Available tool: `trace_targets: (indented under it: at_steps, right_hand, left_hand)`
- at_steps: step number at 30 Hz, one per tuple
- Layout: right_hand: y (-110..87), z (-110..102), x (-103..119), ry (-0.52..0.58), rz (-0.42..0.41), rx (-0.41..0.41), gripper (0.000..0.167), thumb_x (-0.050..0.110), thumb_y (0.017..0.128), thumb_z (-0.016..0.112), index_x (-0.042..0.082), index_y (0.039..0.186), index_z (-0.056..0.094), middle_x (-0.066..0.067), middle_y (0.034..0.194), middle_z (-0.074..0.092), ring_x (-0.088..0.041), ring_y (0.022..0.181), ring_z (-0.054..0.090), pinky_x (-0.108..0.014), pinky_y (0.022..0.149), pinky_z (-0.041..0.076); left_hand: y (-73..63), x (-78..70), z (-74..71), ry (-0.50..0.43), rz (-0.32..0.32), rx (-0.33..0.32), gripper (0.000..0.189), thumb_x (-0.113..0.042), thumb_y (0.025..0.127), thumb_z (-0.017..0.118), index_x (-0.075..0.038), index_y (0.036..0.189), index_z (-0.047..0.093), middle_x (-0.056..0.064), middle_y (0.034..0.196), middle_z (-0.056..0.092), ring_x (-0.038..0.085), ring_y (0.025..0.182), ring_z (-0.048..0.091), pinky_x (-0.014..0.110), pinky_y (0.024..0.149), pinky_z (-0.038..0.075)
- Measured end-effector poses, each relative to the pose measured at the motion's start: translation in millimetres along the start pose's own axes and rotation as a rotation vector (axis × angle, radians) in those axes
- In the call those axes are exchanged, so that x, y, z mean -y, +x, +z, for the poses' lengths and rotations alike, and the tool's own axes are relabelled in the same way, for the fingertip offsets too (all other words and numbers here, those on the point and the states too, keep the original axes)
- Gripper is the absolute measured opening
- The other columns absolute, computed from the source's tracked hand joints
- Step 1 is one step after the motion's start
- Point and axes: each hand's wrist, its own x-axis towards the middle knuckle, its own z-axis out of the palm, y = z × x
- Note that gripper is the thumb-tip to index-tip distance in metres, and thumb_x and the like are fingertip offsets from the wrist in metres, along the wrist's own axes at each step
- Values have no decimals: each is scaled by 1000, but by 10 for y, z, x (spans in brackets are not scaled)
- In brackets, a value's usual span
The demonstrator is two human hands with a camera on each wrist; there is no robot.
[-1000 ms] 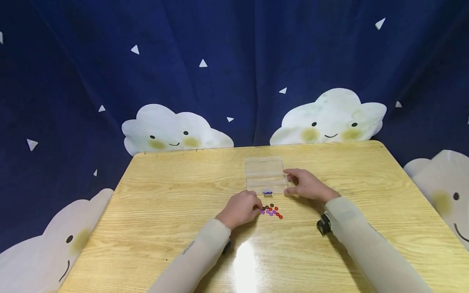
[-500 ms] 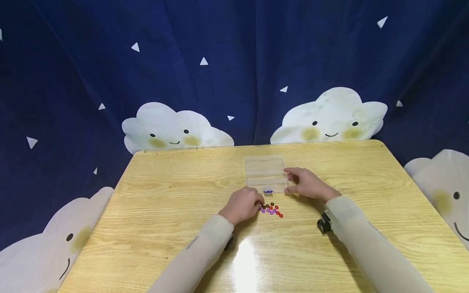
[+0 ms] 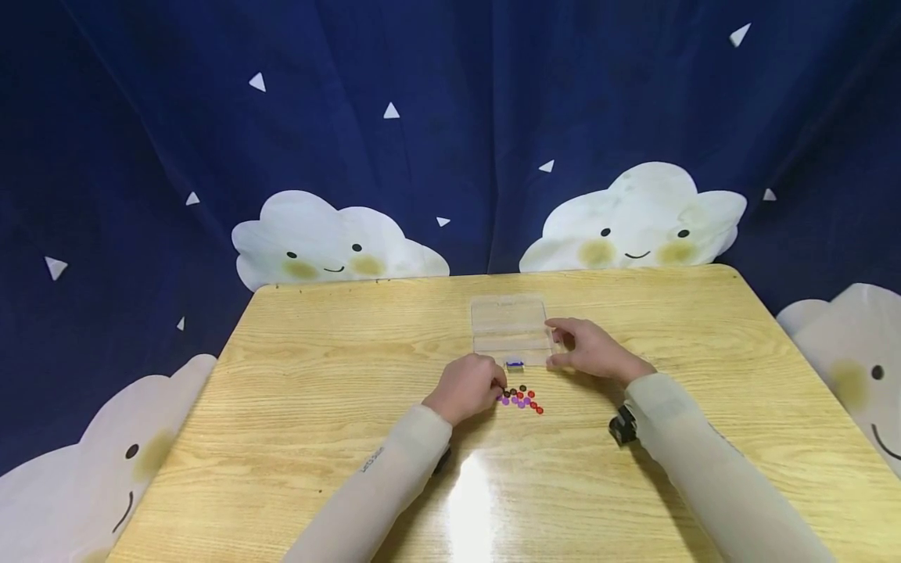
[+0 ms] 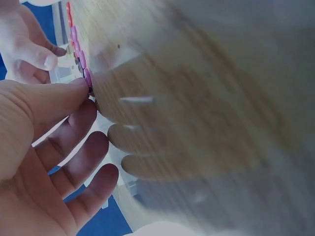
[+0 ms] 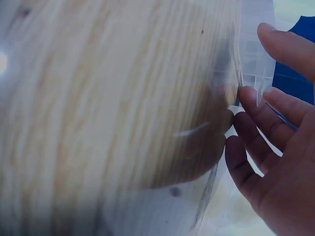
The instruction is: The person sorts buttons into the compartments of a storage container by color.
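Observation:
My left hand [image 3: 470,387] is at the left end of a small cluster of beads on the table. Its thumb and index fingertips [image 4: 81,82] come together on a tiny dark bead [image 4: 90,90], mostly hidden between them; the other fingers are loosely bent. Right beside them lie purple beads [image 3: 522,404], red beads [image 3: 540,410] and dark beads [image 3: 523,388]. Beyond the cluster stands a clear plastic box [image 3: 508,314], its lid laid back. My right hand [image 3: 593,349] holds the box's right end, thumb toward the near corner and index finger farther back.
A small clear piece with a blue patch [image 3: 515,365] sits at the box's front edge. All of it rests on a wooden table [image 3: 338,375]. Behind the far edge hangs a dark blue curtain [image 3: 394,47] with white clouds [image 3: 633,223]. Glare marks the table's near middle.
My left fingertips have shifted slightly away from me, from beside a purple bead to the dark beads. My right hand and the box stay put. The head view has tilted a little.

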Motion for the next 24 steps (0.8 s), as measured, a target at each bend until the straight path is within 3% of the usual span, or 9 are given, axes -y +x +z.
trace_targets:
  at_steps: [12, 24]
  right_hand:
    - [-20, -11, -3, 0, 2, -6, 76, 24, 83, 80, -2, 145, 45, -10, 107, 61, -22, 94, 51, -37, 85, 44]
    - [-25, -3, 6, 5, 7, 0, 75, 24, 84, 80, -2, 145, 45, -9, 105, 60, -21, 92, 50, -35, 82, 42]
  left_hand:
    - [6, 2, 18, 2, -31, 23, 7, -16, 90, 70, -21, 87, 74, -7, 91, 74, 15, 92, 66, 29, 81, 56]
    - [-25, -2, 28, 82, 17, 13, 12, -13, 91, 67, -19, 89, 77, -6, 91, 75, 14, 85, 62, 28, 79, 56]
